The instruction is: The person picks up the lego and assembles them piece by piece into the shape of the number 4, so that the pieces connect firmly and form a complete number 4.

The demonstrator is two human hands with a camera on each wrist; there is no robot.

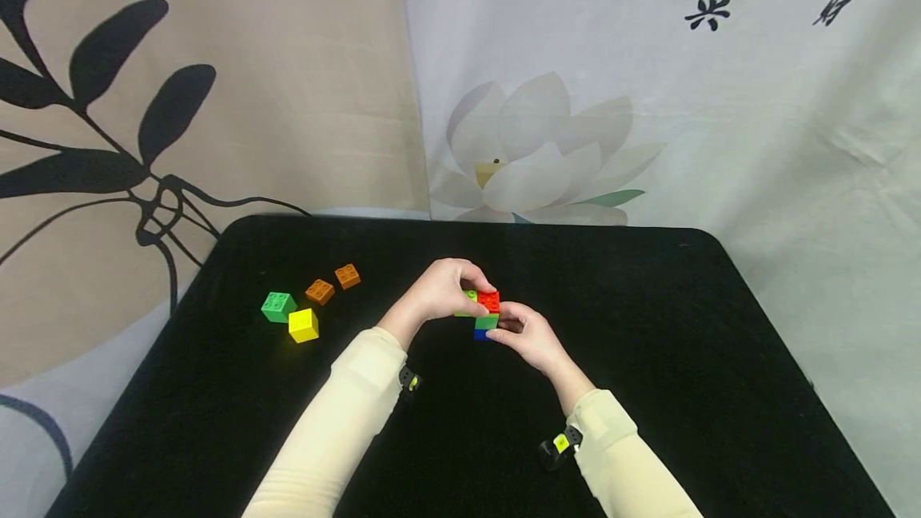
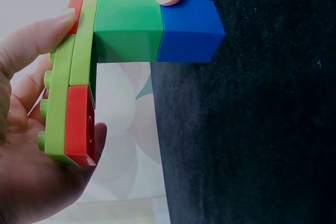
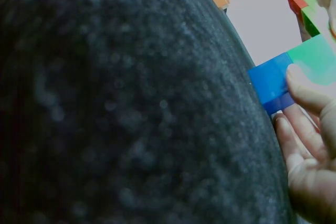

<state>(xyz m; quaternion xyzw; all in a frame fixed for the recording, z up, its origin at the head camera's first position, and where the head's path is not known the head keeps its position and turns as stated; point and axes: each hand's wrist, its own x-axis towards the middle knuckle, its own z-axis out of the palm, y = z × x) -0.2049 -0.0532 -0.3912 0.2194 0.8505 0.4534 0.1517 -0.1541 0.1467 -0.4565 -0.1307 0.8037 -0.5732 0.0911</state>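
An L-shaped assembly of building bricks is held up in both hands over the black table. Its flat arm joins long lime bricks (image 2: 59, 98) with a red brick (image 2: 79, 124) at one end and another red brick (image 2: 76, 17) at the other. From that end a green brick (image 2: 128, 24) and a blue brick (image 2: 191, 30) run out as a leg, pointing down in the head view. My left hand (image 1: 440, 292) grips the lime-and-red arm, thumb on the red end. The right hand (image 1: 536, 340) pinches the leg, its thumb near the green-blue seam.
On the left of the black table (image 1: 633, 294) lie a green brick (image 1: 278, 307), a yellow brick (image 1: 304, 326) and two orange bricks, one nearer (image 1: 320, 292) and one farther (image 1: 348, 276). A printed curtain (image 1: 324, 102) hangs behind the table's far edge.
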